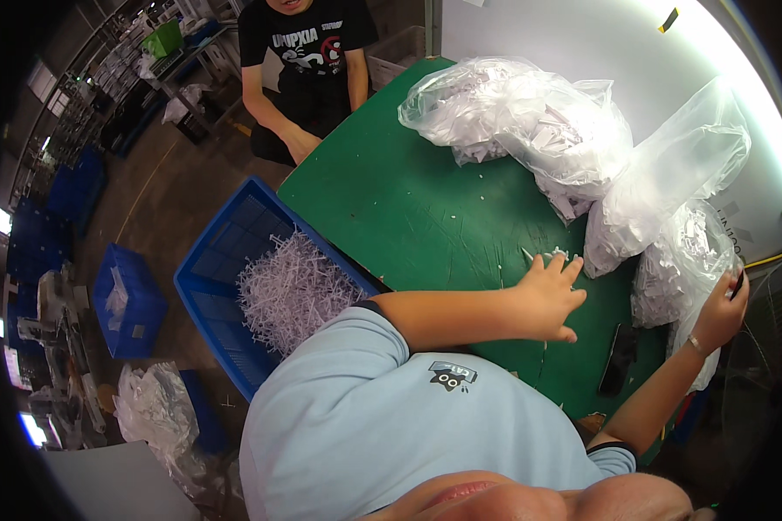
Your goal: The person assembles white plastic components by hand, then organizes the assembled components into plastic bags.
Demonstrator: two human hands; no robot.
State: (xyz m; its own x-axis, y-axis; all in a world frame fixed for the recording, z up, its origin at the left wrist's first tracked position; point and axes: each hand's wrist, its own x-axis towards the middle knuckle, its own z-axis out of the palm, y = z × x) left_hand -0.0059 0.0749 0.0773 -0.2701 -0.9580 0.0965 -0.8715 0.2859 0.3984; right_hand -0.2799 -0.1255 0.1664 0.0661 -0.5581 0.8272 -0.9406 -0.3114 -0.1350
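My left hand (pixel 552 300) is over the green table (pixel 426 208), fingers spread and nothing gripped. Just past its fingertips lie a few small white pieces (pixel 547 254). My right hand (pixel 719 311), at the table's right edge, has its fingers curled around a small dark object (pixel 738 282) whose kind I cannot make out. Beside that hand stands a clear plastic bag (pixel 669 269) of white pieces. Another clear bag (pixel 647 208) rises behind it, its upper part loose. Farther back, more bulging bags (pixel 573 139) hold white pieces.
A blue crate (pixel 213 278) heaped with thin white plastic pieces (pixel 291 286) adjoins the table's left side. A black phone (pixel 617 360) lies near the table's right edge. Across the table sits a person in a black shirt (pixel 308 43). A smaller blue bin (pixel 130 304) stands on the floor.
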